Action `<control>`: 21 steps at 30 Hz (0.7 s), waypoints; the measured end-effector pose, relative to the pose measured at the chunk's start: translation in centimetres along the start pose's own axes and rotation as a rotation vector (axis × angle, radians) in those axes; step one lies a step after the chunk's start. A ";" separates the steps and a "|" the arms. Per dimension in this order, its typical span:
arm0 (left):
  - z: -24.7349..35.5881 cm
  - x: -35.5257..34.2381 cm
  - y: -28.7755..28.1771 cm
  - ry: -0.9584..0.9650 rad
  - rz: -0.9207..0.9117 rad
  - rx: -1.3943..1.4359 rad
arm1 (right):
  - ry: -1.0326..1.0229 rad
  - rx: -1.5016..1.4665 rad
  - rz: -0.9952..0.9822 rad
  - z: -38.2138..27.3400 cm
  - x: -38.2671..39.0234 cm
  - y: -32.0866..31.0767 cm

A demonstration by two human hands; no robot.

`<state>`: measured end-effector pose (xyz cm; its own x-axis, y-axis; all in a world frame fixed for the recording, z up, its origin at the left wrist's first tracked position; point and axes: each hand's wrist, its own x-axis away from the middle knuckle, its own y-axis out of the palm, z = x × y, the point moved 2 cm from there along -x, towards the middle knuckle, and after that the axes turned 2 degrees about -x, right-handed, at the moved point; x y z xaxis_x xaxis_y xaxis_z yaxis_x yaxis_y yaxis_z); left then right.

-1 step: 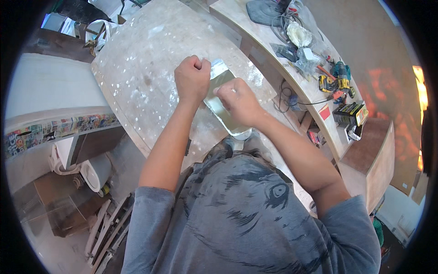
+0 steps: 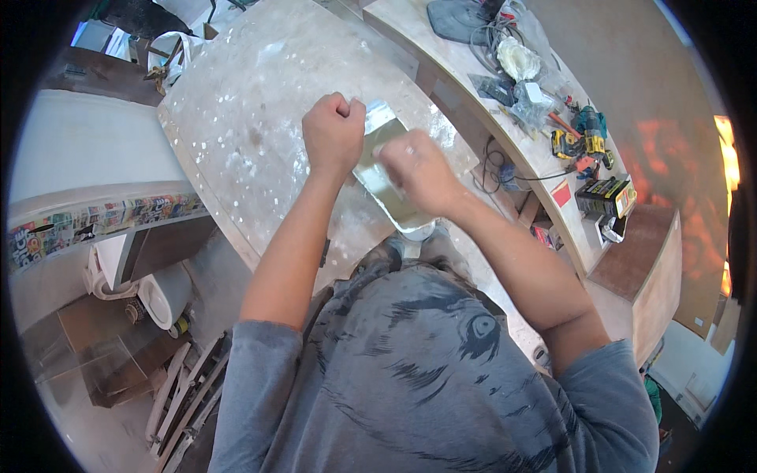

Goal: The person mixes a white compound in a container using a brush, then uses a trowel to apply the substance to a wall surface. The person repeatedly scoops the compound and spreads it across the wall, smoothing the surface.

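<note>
The worktable has a pale, flat top marked with white spatters. An open metal tin is positioned over it; contact is not visible. To the right, I observe a curved bench supporting a dark base plate, clear plastic bags, a power drill and a red sheet.

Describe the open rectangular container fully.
The container is long, boxy and open toward the camera, with thin, shiny walls that look like metal, a pale, uneven rim and a cream-green inside. It sits slantwise over the spotted board, far end angled left. The left hand is at its left edge; the blurred right hand covers part; contact is unclear.
</note>
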<state>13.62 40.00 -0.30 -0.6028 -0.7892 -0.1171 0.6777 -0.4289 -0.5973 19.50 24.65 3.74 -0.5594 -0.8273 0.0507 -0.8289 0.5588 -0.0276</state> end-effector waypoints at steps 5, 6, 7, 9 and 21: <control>0.0 0.3 0.1 -0.053 -0.028 0.024 | -0.289 0.057 0.183 -2.0 -1.3 0.4; -0.1 0.1 0.1 -0.050 -0.022 0.018 | -0.265 0.046 0.142 -1.3 -1.3 0.7; 0.0 0.1 0.2 -0.047 -0.023 0.014 | -0.238 0.037 0.106 0.0 -1.0 1.1; 0.0 0.2 0.3 -0.023 -0.002 0.020 | -0.123 0.064 0.039 0.8 -0.5 1.2; -0.3 -0.4 0.5 0.035 0.021 -0.010 | -0.064 0.101 0.038 1.0 0.1 1.2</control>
<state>14.09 40.17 -0.81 -0.6033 -0.7819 -0.1571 0.6858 -0.4080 -0.6027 18.48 25.16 2.76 -0.5869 -0.8095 -0.0162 -0.8016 0.5838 -0.1292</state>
